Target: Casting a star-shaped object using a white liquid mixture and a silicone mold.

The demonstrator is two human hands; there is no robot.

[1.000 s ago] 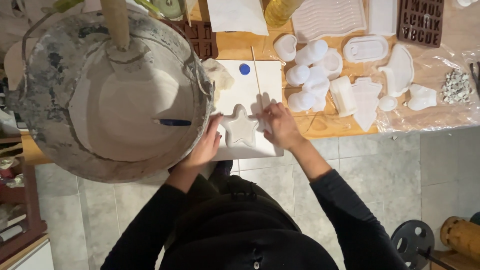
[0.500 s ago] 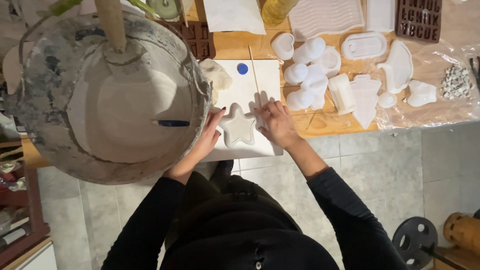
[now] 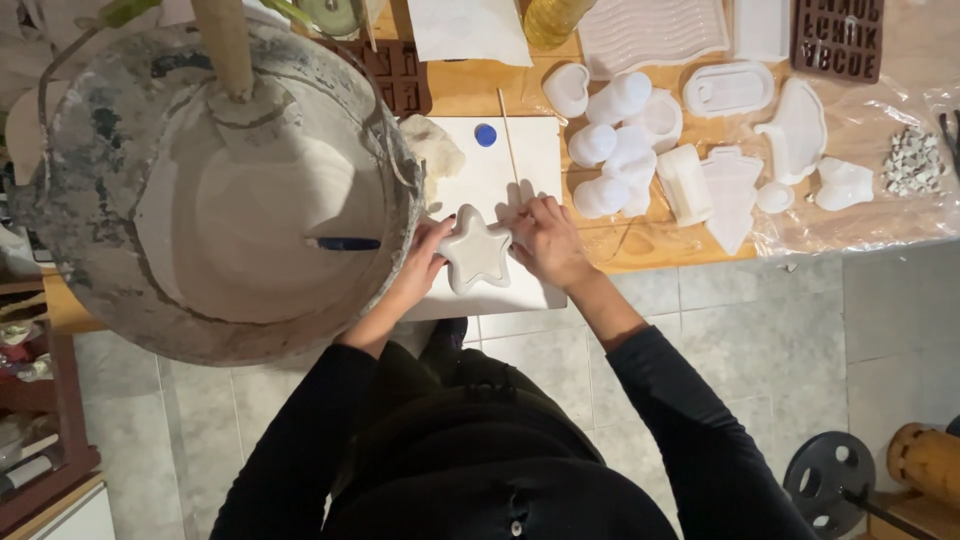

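**Two hands around a star-shaped mould beside a big plaster bucket**

The largest thing in view is the bucket (image 3: 215, 185), filling the upper left of the frame: round, its outside crusted with grey and white splashes, its inside coated in smooth pale mix, with a wooden stick (image 3: 225, 45) standing up at its far rim and a thin dark bar lying across its inner wall. Under it and running to the right edge is the wooden table (image 3: 470, 90), warm orange-brown. A clear, crinkled plastic sheet (image 3: 880, 200) covers the table's right end. At the centre of the frame lies a flat white board (image 3: 500, 165), square-cornered, matt, with a small blue cap (image 3: 486, 135) and a thin wooden skewer (image 3: 510, 140) on it. To the right of the board sits a cluster of white moulds (image 3: 620, 150), rounded and soft-looking, some heart or tree shaped. A brown tray of small letter-shaped cells (image 3: 838, 38) lies at the upper right.

The star mould (image 3: 476, 252) rests on the board's near part, just right of the bucket: five blunt points, thick rounded rim, dull white surface.

Both arms, in black sleeves, reach up from the bottom of the frame and meet at the star. The left hand (image 3: 422, 262) curls against its left side, fingers bent and touching the rim. The right hand (image 3: 545, 240) lies palm down at its right side, fingers loosely spread, their tips on the star's right point. Neither hand is closed around it; both press its edges lightly.
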